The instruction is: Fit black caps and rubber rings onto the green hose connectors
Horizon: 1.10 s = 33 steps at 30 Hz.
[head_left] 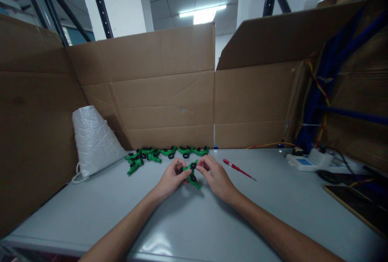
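Observation:
Just above the middle of the grey table, my left hand grips a small green toy vehicle with black wheels. My right hand is closed at the toy's upper right side, thumb and fingers pinched on it. The toy's green end points down toward the table, below my fingers. Several similar green and black toys lie in a row near the cardboard wall, behind and to the left of my hands. A red screwdriver rests on the table to the right of my right hand, its tip toward the lower right.
The grey table has cardboard walls around it. A white wrapped bundle stands at the left. A power strip, cables and a dark flat panel lie at the right, beside a blue metal frame.

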Motion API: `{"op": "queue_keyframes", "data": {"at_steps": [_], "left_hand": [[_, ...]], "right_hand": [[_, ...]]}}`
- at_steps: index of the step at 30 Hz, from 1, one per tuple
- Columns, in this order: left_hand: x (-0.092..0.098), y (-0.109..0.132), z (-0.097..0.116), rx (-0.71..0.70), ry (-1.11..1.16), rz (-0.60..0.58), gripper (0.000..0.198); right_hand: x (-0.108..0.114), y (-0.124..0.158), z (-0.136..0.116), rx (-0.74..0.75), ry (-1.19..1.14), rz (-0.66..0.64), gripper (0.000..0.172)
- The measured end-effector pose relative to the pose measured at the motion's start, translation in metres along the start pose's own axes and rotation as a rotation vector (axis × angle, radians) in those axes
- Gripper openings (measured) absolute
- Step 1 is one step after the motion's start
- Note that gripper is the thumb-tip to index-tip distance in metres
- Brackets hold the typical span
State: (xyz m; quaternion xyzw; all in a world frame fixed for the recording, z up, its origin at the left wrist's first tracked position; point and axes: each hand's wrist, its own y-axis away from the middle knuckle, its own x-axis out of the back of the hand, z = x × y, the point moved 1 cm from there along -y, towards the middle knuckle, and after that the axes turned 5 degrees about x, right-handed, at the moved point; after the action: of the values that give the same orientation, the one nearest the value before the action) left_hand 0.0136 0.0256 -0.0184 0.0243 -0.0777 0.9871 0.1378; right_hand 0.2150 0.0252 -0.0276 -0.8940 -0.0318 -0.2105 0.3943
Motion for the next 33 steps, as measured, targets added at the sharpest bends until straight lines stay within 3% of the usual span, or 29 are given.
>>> {"op": "queue_keyframes", "data": {"at_steps": [18, 33], "left_hand": [[0.004, 0.0, -0.008, -0.022, -0.084, -0.072, 0.046], [0.004, 0.0, -0.002, -0.022, -0.146, -0.038, 0.05]], "right_hand": [[0.002, -0.002, -0.004, -0.009, -0.062, 0.016, 0.009], [-0.001, -0.002, 0.008, -0.089, -0.116, 0.034, 0.01]]}}
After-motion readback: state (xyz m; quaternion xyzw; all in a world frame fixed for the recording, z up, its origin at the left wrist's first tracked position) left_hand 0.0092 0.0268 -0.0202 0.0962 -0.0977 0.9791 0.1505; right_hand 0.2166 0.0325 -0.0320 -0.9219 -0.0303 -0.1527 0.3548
